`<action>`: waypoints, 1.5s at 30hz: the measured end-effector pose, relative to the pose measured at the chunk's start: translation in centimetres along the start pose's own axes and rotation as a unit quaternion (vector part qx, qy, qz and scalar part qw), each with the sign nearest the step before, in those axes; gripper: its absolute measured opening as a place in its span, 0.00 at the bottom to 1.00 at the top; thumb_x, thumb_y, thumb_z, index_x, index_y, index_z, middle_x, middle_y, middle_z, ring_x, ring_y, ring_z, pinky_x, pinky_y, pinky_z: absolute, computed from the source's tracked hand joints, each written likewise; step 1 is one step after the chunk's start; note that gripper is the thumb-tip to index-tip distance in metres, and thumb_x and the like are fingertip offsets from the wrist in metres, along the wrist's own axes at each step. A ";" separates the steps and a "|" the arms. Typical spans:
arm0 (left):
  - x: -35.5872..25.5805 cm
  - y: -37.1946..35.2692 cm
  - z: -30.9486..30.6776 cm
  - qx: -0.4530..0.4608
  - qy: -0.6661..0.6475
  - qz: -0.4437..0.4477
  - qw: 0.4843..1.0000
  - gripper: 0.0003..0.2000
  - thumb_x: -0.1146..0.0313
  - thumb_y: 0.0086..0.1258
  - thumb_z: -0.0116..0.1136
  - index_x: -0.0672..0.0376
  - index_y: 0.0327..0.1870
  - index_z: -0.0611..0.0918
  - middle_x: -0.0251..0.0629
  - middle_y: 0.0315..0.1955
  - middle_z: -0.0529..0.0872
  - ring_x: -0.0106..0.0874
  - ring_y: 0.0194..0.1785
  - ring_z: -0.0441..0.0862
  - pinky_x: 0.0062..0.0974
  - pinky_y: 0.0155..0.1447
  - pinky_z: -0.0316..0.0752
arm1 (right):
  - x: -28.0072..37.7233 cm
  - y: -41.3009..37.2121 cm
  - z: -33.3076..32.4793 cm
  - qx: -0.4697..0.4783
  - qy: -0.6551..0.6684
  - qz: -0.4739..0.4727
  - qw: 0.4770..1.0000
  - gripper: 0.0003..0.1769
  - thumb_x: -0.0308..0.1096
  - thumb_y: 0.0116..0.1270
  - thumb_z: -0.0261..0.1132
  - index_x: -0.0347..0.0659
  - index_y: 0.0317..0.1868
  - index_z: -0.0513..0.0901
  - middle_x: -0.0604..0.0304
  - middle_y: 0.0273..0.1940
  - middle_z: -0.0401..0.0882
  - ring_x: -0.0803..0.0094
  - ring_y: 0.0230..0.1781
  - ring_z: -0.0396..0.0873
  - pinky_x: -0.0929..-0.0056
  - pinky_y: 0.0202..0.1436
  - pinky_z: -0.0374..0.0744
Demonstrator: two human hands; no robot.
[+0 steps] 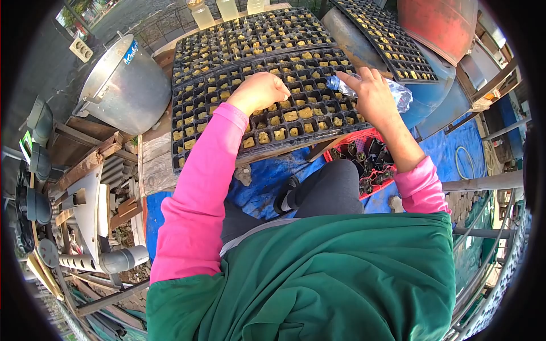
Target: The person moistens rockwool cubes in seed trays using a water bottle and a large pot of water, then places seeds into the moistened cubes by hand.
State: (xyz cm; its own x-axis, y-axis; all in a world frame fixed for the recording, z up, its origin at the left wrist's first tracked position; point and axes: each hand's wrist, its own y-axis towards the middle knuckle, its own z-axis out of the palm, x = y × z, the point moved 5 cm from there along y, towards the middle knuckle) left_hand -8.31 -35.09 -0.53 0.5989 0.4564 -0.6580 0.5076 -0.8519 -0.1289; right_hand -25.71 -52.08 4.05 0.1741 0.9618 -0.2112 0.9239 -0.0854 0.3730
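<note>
Over the near black seedling tray [256, 145] hangs my left hand [261, 91], its fingers closed in a pinch; whatever is between the fingertips is too small to make out. The tray's cells hold small yellowish sponge-like cubes [290, 116]. My right hand [372, 96] grips a clear plastic bottle [400, 96] above the tray's right side. The bottle lies sideways, its blue cap end [333, 83] pointing left towards my other hand. A second tray of cubes [250, 37] adjoins behind.
A large metal pot [126, 85] stands at the left. Another seedling tray [392, 40] rests on blue barrels at the right, beside a red barrel [438, 23]. Bottles [227, 8] stand at the back. Below the wooden table, a red crate [369, 176] sits on a blue tarp [261, 184].
</note>
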 end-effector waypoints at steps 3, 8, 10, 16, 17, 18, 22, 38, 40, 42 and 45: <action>-0.2 0.0 0.1 0.001 0.000 -0.002 1.000 0.10 0.67 0.60 0.65 0.55 0.42 0.89 0.40 0.38 0.90 0.33 0.43 0.87 0.30 0.52 0.78 | -0.2 -0.2 -0.2 0.003 -0.003 0.005 1.000 0.31 0.21 0.57 0.59 0.56 0.61 0.80 0.54 0.46 0.75 0.55 0.52 0.73 0.57 0.57 0.75; -0.1 0.2 0.2 0.003 0.001 -0.005 1.000 0.10 0.67 0.61 0.65 0.55 0.42 0.89 0.41 0.38 0.90 0.33 0.42 0.87 0.30 0.52 0.78 | -0.6 -0.5 -0.3 0.002 0.001 0.016 1.000 0.32 0.20 0.55 0.59 0.57 0.61 0.80 0.54 0.46 0.75 0.55 0.52 0.73 0.57 0.57 0.75; -0.2 0.3 0.4 0.007 -0.006 -0.001 1.000 0.10 0.67 0.61 0.65 0.56 0.43 0.89 0.41 0.38 0.90 0.33 0.42 0.87 0.30 0.51 0.78 | -0.8 -0.6 -0.3 0.001 0.001 0.019 1.000 0.33 0.19 0.55 0.60 0.57 0.61 0.80 0.54 0.46 0.75 0.55 0.52 0.73 0.57 0.58 0.75; -0.4 0.7 0.5 0.007 -0.005 0.009 1.000 0.11 0.67 0.61 0.65 0.57 0.43 0.89 0.41 0.38 0.90 0.33 0.43 0.87 0.29 0.51 0.79 | -1.2 -0.8 -0.5 -0.008 -0.002 0.020 1.000 0.31 0.21 0.57 0.59 0.57 0.61 0.80 0.54 0.45 0.75 0.55 0.52 0.74 0.56 0.58 0.75; -0.6 0.6 0.5 0.008 -0.005 0.009 1.000 0.11 0.67 0.61 0.65 0.57 0.43 0.89 0.41 0.38 0.90 0.33 0.43 0.87 0.29 0.51 0.79 | -1.3 -0.9 -0.4 -0.011 -0.007 0.018 1.000 0.31 0.21 0.58 0.59 0.57 0.61 0.80 0.54 0.45 0.75 0.55 0.51 0.74 0.56 0.58 0.75; -0.8 0.6 0.5 0.015 0.001 0.006 1.000 0.11 0.68 0.63 0.64 0.58 0.44 0.88 0.41 0.39 0.90 0.31 0.44 0.87 0.28 0.52 0.78 | -1.4 -0.9 -0.3 -0.014 -0.012 0.015 1.000 0.30 0.22 0.58 0.58 0.57 0.61 0.80 0.54 0.45 0.75 0.55 0.51 0.74 0.56 0.58 0.75; -1.1 0.8 0.6 0.020 0.018 0.021 0.999 0.11 0.69 0.64 0.63 0.59 0.46 0.88 0.40 0.40 0.90 0.30 0.45 0.87 0.28 0.54 0.78 | -1.8 -1.1 -0.3 -0.020 -0.011 0.019 1.000 0.29 0.22 0.59 0.57 0.57 0.61 0.81 0.54 0.45 0.75 0.55 0.51 0.74 0.56 0.57 0.75; -0.9 1.4 1.1 0.015 0.008 0.019 1.000 0.10 0.66 0.61 0.65 0.54 0.42 0.89 0.42 0.40 0.89 0.36 0.43 0.86 0.32 0.50 0.79 | -3.5 -1.9 -0.1 -0.005 -0.006 0.059 0.998 0.35 0.19 0.54 0.60 0.58 0.62 0.80 0.53 0.47 0.76 0.55 0.52 0.74 0.57 0.60 0.74; -0.9 1.4 1.0 0.009 0.015 0.036 0.999 0.10 0.66 0.61 0.65 0.54 0.43 0.89 0.42 0.39 0.89 0.36 0.42 0.86 0.32 0.49 0.79 | -3.8 -1.9 -0.1 -0.011 -0.007 0.061 0.998 0.34 0.19 0.54 0.59 0.57 0.62 0.80 0.53 0.47 0.76 0.55 0.52 0.74 0.57 0.59 0.75; -1.2 1.4 1.0 0.009 0.020 0.032 0.999 0.10 0.66 0.61 0.65 0.54 0.43 0.89 0.42 0.39 0.89 0.36 0.41 0.87 0.32 0.49 0.79 | -4.1 -2.0 -0.1 0.004 -0.007 0.074 0.997 0.33 0.20 0.55 0.58 0.57 0.62 0.80 0.53 0.47 0.76 0.55 0.51 0.75 0.57 0.58 0.75; -1.3 1.4 1.0 0.009 0.021 0.025 0.999 0.10 0.66 0.61 0.65 0.54 0.42 0.89 0.42 0.39 0.90 0.35 0.41 0.87 0.31 0.48 0.79 | -4.4 -2.3 -0.2 -0.002 -0.010 0.083 0.997 0.32 0.21 0.56 0.57 0.56 0.62 0.81 0.52 0.47 0.76 0.54 0.51 0.75 0.56 0.58 0.76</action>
State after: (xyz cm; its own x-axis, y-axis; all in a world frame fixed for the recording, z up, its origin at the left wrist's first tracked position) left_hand -9.03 -37.16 -0.58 0.6491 0.4237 -0.6318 0.4651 -0.8783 -0.1111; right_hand -28.67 -56.08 4.28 0.3305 0.9295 -0.1636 0.8806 -0.2413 0.4079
